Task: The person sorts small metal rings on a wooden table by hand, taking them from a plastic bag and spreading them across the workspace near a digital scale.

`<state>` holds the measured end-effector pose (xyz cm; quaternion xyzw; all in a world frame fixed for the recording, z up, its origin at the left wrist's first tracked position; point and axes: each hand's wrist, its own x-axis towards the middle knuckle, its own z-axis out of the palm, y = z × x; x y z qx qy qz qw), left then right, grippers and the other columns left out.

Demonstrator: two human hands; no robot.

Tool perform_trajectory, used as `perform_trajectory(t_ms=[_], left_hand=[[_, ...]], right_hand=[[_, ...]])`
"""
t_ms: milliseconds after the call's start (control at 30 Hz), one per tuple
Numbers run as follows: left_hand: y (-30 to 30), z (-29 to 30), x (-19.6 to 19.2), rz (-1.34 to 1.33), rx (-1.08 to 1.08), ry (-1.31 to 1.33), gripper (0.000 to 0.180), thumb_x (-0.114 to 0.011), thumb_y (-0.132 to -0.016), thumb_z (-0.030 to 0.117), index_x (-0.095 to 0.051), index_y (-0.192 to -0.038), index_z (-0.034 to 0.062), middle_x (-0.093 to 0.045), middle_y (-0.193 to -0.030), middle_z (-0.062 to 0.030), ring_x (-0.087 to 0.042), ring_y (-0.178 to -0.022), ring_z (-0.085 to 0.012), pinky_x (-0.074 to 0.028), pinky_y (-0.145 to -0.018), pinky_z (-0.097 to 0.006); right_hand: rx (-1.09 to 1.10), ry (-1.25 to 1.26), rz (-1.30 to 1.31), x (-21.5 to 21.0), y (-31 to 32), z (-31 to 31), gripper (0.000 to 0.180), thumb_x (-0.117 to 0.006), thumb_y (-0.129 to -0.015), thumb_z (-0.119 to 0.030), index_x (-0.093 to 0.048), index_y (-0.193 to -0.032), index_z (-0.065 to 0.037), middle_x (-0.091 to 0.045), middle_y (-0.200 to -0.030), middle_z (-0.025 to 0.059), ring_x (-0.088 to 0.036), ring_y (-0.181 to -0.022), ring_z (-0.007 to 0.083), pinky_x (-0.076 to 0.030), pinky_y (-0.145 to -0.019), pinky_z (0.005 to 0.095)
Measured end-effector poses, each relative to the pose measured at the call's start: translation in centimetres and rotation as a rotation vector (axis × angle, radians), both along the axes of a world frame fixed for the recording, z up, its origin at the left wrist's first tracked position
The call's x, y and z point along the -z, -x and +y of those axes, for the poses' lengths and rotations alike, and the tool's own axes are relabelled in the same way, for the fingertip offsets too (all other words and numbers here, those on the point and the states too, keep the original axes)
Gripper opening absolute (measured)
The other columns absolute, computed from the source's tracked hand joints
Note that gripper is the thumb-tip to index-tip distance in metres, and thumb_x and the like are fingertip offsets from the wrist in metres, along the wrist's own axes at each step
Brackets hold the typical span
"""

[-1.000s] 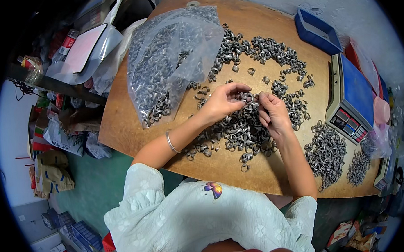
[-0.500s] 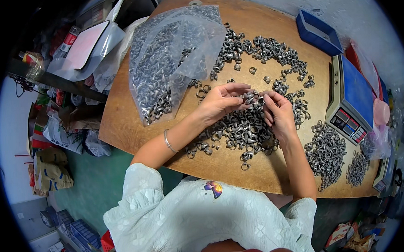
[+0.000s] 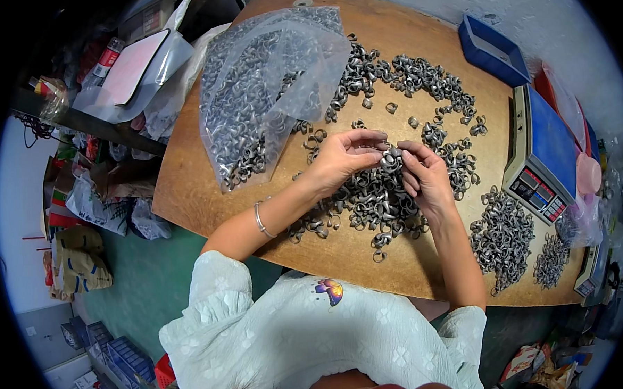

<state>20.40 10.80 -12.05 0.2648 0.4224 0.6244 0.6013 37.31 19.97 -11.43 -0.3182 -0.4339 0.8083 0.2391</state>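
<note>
"What stands in this room?"

"A broad, brown wooden counter (image 3: 186,179), its far side near a scuffed, whitish wall (image 3: 540,24)."

"And underfoot?"

"A flat, green floor (image 3: 141,264)."

"Left of the counter?"

"A dark, straight-edged shelf (image 3: 114,136)."

"The light?"

"Bright on the counter's middle, dimmer over the floor."

From my remote seat I see a loose blouse (image 3: 283,338) in very pale mint, its cloth finely crinkled; cloverlike motifs (image 3: 400,352), a shade lighter, are scattered over it; on its far part sits a butterfly (image 3: 330,292) in purple, orange and yellow; the left sleeve (image 3: 220,278) is short and full, with a gathered ruffle on its near side, and the right sleeve (image 3: 462,335) is short too, softly folded; a slim silver-coloured bangle (image 3: 259,218) rings the left forearm; both the left hand (image 3: 339,162) and the right hand (image 3: 430,177) are bare.
</note>
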Motion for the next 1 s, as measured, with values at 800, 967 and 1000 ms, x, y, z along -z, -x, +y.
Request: perform_trajectory(t_ms=[800,967,1000], left_hand=[[-0.2,0.0,0.8,0.096,0.097,0.073,0.028,-0.067,-0.079,-0.001,-0.054,-0.104,-0.0024,-0.061,-0.094,-0.0071,-0.063,-0.084,-0.0146,-0.053,-0.076,-0.025],[0.4,0.0,0.2,-0.21,0.133,0.175,0.026,-0.064,-0.08,-0.002,-0.054,-0.104,-0.0047,-0.063,-0.098,-0.0147,-0.066,-0.091,-0.0226,-0.055,-0.083,-0.03],[0.4,0.0,0.1,-0.176,0.114,0.184,0.025,-0.064,-0.081,-0.002,-0.055,-0.103,-0.0049,-0.063,-0.098,-0.0151,-0.066,-0.091,-0.0226,-0.055,-0.082,-0.029]], right_hand=[[-0.005,-0.357,-0.133,-0.2,1.1,-1.3,0.015,-0.056,-0.091,-0.011,-0.063,-0.098,0.0,-0.052,-0.061,-0.0048,-0.04,-0.044,0.0011,-0.03,-0.038,0.0177],[-0.042,-0.456,-0.178,0.8,0.7,-0.6,0.012,-0.056,-0.092,-0.012,-0.061,-0.092,-0.002,-0.051,-0.062,-0.0062,-0.04,-0.046,0.0012,-0.029,-0.04,0.0179],[-0.053,-0.478,-0.191,0.9,0.7,-0.5,0.012,-0.056,-0.092,-0.013,-0.06,-0.091,-0.002,-0.051,-0.062,-0.0058,-0.04,-0.046,0.0016,-0.029,-0.04,0.0183]])
